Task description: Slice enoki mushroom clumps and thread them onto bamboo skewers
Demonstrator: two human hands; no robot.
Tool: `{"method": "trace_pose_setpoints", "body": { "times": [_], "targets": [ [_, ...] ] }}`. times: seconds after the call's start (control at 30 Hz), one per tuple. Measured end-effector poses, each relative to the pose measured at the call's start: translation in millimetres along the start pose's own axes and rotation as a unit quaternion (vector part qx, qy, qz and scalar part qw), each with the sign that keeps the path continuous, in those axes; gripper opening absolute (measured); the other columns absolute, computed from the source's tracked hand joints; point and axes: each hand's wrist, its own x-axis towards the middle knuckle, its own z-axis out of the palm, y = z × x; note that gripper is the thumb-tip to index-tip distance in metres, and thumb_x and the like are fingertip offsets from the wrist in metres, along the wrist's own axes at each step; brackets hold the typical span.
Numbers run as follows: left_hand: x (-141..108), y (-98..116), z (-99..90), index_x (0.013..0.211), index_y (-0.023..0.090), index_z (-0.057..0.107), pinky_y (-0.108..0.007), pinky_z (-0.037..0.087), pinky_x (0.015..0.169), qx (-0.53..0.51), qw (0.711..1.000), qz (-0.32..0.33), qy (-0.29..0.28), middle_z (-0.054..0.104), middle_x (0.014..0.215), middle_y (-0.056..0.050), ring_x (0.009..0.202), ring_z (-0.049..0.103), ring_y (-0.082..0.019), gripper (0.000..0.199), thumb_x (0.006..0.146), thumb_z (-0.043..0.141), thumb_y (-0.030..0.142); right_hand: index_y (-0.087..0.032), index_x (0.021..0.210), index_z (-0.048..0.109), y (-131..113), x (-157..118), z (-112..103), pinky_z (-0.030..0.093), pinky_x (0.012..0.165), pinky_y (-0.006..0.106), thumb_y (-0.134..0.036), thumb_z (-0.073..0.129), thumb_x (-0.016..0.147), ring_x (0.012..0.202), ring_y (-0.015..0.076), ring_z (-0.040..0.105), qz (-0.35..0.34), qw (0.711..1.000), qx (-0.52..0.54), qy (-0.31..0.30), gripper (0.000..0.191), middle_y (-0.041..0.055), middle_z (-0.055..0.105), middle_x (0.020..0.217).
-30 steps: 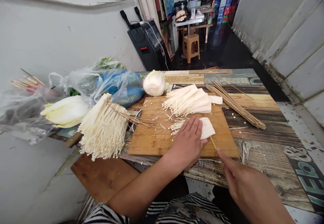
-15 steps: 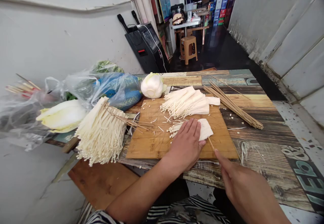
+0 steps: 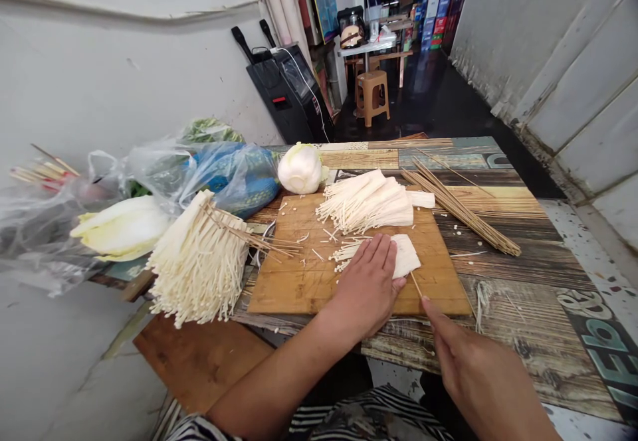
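Observation:
My left hand [image 3: 369, 281] lies flat, pressing on a bunch of enoki mushrooms [image 3: 406, 256] on the wooden cutting board [image 3: 284, 288]. Between the fingers of my right hand [image 3: 461, 345] is a thin wooden skewer [image 3: 417, 285], its far end at the lower edge of that bunch. Whether the tip is inside the bunch is hidden. More enoki [image 3: 369, 200] lies along the back of the board. A large pile of skewered enoki [image 3: 197, 265] rests at the board's left, its stick ends reaching over the board.
Loose skewers [image 3: 461, 212] lie right of the board. A round white vegetable [image 3: 300, 169] stands behind it. Farther left are a pale cabbage [image 3: 124, 227] and plastic bags [image 3: 234, 175]. A black case [image 3: 289, 92] leans at the wall, with a stool [image 3: 372, 95] beyond.

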Motion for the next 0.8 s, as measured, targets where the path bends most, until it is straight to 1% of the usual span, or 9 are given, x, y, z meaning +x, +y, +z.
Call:
{"method": "trace_pose_setpoints", "body": {
  "times": [0.23, 0.47, 0.67, 0.8],
  "targets": [
    [0.1, -0.9, 1.4, 0.143, 0.004, 0.033, -0.038, 0.020, 0.118, -0.002, 1.000, -0.001, 0.000, 0.031, 0.152, -0.014, 0.143, 0.023, -0.023, 0.056, 0.100, 0.028, 0.039, -0.004, 0.115, 0.059, 1.5, -1.4, 4.1, 0.039, 0.037, 0.024, -0.009, 0.034, 0.090, 0.038, 0.0139, 0.056, -0.001, 1.000, 0.000, 0.006, 0.035, 0.0013, 0.065, 0.055],
    [-0.2, -1.0, 1.0, 0.143, 0.004, 0.034, -0.038, 0.021, 0.117, -0.008, 1.000, 0.002, 0.004, 0.032, 0.151, -0.015, 0.142, 0.024, -0.024, 0.055, 0.100, 0.027, 0.038, -0.005, 0.115, 0.060, 0.8, -2.1, 7.7, 0.041, 0.039, 0.025, -0.008, 0.035, 0.089, 0.039, 0.0147, 0.058, 0.005, 1.000, -0.006, -0.006, 0.036, 0.0025, 0.067, 0.058],
    [-0.9, -0.6, 0.9, 0.142, 0.004, 0.035, -0.038, 0.022, 0.117, -0.004, 1.000, 0.003, 0.011, 0.032, 0.151, -0.015, 0.142, 0.025, -0.024, 0.055, 0.100, 0.026, 0.038, -0.005, 0.112, 0.063, -1.1, 5.5, 5.4, 0.039, 0.038, 0.025, -0.006, 0.036, 0.087, 0.039, 0.0145, 0.058, 0.007, 1.000, -0.012, -0.011, 0.037, 0.0026, 0.067, 0.056],
    [-0.9, -0.6, 1.3, 0.142, 0.003, 0.035, -0.038, 0.021, 0.117, -0.002, 1.000, 0.006, 0.011, 0.032, 0.151, -0.015, 0.142, 0.024, -0.025, 0.054, 0.100, 0.027, 0.037, -0.009, 0.111, 0.066, -2.4, 16.9, 8.8, 0.038, 0.039, 0.025, -0.008, 0.041, 0.086, 0.041, 0.0151, 0.060, 0.039, 0.998, -0.039, -0.031, 0.036, 0.0025, 0.068, 0.058]
  ]
}}
